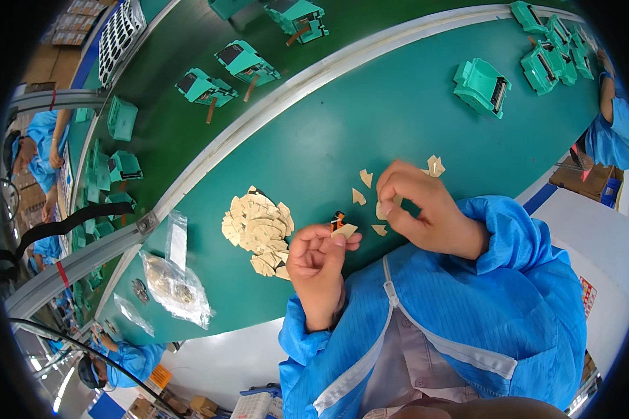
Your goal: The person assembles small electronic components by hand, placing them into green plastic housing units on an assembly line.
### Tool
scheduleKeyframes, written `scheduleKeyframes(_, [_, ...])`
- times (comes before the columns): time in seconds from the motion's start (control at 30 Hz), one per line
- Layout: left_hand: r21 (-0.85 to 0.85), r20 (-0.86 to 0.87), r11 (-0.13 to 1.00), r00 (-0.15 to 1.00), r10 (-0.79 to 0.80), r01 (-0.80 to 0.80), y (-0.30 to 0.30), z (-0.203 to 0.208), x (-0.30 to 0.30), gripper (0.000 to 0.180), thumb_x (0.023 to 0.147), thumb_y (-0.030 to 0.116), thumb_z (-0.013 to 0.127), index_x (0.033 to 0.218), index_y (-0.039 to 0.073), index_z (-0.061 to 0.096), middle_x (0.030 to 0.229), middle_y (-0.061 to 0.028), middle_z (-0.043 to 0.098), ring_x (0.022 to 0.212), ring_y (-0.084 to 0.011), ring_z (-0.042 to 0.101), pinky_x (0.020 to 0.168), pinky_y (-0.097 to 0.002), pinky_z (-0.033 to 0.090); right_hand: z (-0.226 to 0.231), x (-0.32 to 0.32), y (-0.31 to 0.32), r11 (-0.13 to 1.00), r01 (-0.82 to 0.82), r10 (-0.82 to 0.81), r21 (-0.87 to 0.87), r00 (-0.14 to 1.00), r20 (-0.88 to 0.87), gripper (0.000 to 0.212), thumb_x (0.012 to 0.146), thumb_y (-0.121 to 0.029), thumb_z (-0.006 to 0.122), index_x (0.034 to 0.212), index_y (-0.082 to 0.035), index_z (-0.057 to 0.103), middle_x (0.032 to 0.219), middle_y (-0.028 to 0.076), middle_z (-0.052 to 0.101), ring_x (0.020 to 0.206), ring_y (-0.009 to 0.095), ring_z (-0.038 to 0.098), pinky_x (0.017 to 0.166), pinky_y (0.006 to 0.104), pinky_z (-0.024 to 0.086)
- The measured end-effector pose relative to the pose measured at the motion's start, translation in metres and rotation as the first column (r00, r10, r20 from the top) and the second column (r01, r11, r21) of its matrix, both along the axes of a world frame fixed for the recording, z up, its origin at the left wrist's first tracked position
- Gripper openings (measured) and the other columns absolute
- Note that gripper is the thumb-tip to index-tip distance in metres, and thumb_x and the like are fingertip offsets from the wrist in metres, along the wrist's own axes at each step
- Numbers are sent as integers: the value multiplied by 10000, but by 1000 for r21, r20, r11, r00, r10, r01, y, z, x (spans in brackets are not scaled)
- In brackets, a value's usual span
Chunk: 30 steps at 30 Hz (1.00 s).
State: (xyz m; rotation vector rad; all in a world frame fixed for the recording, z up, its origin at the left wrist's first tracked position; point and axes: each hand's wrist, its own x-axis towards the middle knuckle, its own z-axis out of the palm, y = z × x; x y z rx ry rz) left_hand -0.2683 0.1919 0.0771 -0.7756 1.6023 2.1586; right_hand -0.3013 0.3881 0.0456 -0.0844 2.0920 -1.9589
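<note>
My left hand (317, 264) is closed, thumb and fingers pinching a small beige arrow-shaped piece (345, 230) together with a little orange-and-black part (337, 220). To its right, my right hand (426, 213) is closed in a pinch on another beige piece (384, 208), mostly covered by the fingers. Loose beige pieces (358, 197) lie on the green table between and beyond the hands, and a few more (435, 166) rest behind my right hand. Left of my left hand is a heap of the same beige pieces (258, 222), with some dark bits showing among them.
A clear plastic bag (176, 290) with small parts lies at the left near a metal frame post (77, 269). Green plastic housings (481, 87) stand at the far right; others (248, 61) sit on the belt behind a metal rail (258, 115). Co-workers in blue (611, 133) are at both sides.
</note>
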Motion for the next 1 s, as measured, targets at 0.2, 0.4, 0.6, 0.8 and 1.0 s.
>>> scheduleKeyframes(0.2, [183,101,982,994,39,-57,12,-9,-3,129,940,-61,578,1050,-2,548,1032,-128,666,972,-181,677,861,-284,538,3,7,-9,996,-21,34,-91,988,152,63,887,-24,626,922,-30,575,912,69,557,813,162,538,729,296,436])
scheduleKeyframes(0.4, [218,-15,971,995,-98,99,11,-14,0,190,930,-72,591,1099,10,567,1061,-60,620,1030,-125,597,891,-250,455,-2,8,-5,986,-79,107,-148,975,193,161,903,-28,639,1063,-28,620,980,69,586,839,159,561,729,304,447])
scheduleKeyframes(0.6, [248,19,968,999,-40,34,8,-15,3,191,929,-54,609,1108,3,581,1043,-84,647,953,-132,614,878,-264,484,3,-3,-3,983,-154,169,105,974,-153,170,873,-87,672,1027,-40,617,945,96,581,865,274,570,749,372,440])
scheduleKeyframes(0.8, [211,0,973,995,97,-95,13,-19,-1,161,943,-28,612,1098,3,587,1024,-96,665,927,-149,635,868,-277,510,5,7,-12,965,19,72,263,941,-332,170,841,-91,688,992,-57,619,986,98,597,898,293,576,769,392,447])
scheduleKeyframes(1.0, [175,-35,979,993,110,-102,19,-21,1,160,935,-46,616,1086,2,592,1018,-109,672,942,-155,647,878,-277,514,-4,12,-18,977,20,34,214,969,-243,166,836,-82,689,975,-37,612,973,120,609,863,302,606,749,403,493])
